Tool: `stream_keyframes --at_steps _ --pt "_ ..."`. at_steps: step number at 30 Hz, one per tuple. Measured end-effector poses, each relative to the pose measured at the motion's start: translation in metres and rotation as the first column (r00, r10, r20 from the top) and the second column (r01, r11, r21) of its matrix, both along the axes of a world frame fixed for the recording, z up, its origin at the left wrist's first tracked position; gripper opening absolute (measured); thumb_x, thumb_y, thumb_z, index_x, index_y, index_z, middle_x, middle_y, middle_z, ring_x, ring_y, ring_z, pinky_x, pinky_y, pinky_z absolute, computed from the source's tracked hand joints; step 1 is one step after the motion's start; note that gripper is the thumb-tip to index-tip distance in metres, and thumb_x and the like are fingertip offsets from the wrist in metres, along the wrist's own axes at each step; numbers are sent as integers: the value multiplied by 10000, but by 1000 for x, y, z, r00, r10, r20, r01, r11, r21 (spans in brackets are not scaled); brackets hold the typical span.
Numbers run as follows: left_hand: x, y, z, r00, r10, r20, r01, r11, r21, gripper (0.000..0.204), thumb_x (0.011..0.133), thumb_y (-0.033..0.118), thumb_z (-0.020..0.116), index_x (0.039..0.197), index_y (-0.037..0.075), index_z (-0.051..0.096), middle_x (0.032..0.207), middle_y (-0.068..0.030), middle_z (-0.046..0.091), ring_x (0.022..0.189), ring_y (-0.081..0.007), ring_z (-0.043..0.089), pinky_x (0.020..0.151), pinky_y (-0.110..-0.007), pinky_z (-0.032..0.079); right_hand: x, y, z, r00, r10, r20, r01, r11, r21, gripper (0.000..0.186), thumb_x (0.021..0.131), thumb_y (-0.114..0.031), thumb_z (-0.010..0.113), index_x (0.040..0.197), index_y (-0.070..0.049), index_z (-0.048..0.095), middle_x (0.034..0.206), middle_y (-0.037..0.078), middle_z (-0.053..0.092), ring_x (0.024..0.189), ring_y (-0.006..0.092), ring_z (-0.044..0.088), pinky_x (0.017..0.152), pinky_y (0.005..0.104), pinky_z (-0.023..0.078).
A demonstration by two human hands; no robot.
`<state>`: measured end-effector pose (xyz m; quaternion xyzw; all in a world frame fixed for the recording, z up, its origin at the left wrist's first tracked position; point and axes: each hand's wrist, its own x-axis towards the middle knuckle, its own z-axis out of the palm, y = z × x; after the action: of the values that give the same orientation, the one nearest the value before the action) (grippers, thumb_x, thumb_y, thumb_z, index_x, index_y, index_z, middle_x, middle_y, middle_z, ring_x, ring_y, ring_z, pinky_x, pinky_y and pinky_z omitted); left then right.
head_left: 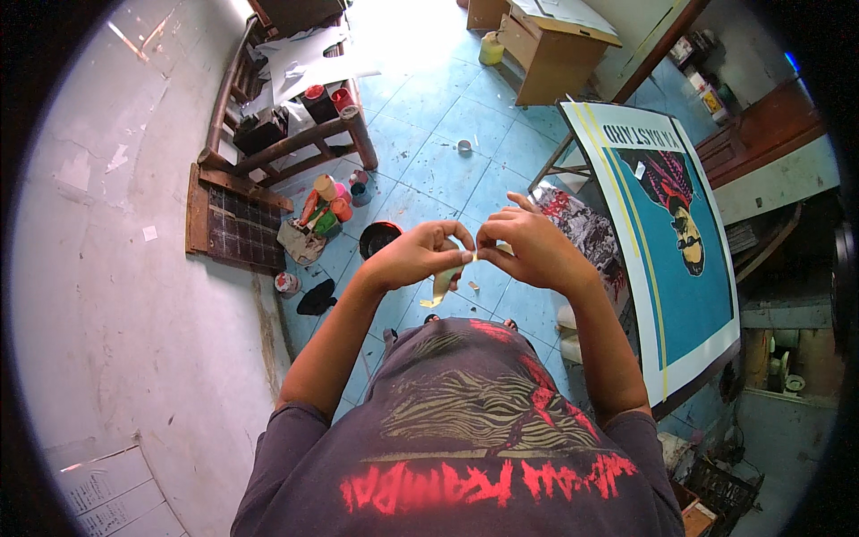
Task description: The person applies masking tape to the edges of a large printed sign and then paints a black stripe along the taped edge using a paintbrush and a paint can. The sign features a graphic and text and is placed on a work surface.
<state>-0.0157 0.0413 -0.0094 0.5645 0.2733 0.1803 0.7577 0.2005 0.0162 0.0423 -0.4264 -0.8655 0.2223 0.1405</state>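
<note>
Tape [441,286] pinched by left fingers [451,234] and right fingers [503,233] hangs outside the poster's edge [624,251].

Dark capitals [642,136] are printed across one end of the poster [651,255]; red lettering [488,483] is shown on the shirt [465,416].

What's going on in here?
Someone stands on a blue tiled floor, pinching a yellowish strip between the fingertips of the left hand and right hand, which nearly meet. One end dangles below the left hand. To the right is a large portrait poster; nobody is touching it.
</note>
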Motion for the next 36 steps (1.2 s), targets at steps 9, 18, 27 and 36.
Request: stream_keyframes --at_steps 9,18,27,36 --pt "-4 -6 -6 970 198 143 -182 977 -114 401 976 377 402 1106 5 479 901 -148 642 690 -142 630 628 -238 512 12 0 -3 943 -226 -245 167 957 -239 143 830 -110 622 847 27 582 710 121 601 645 194 557 609 319 443" --pt "11 -11 5 966 205 -156 -183 973 141 189 854 178 677 807 10 605 666 52 531 570 -15 439 483 -190 312 22 -3 1 954 -221 -200 146 931 -334 164 848 -127 617 849 31 575 654 71 528 611 107 466 565 286 392" --pt "9 -7 14 957 144 -252 -100 979 179 274 812 230 713 731 -10 610 596 42 482 531 -40 393 447 -231 289 27 -10 -6 945 -204 -256 112 936 -333 151 856 -122 603 861 26 571 671 58 547 623 99 475 578 277 405" --pt "4 -6 23 942 33 -334 66 958 278 299 792 256 721 704 -7 610 573 36 466 522 -60 382 455 -270 290 30 -19 -16 920 -215 -328 77 920 -385 177 853 -148 578 859 29 582 702 119 574 620 165 518 592 307 428"
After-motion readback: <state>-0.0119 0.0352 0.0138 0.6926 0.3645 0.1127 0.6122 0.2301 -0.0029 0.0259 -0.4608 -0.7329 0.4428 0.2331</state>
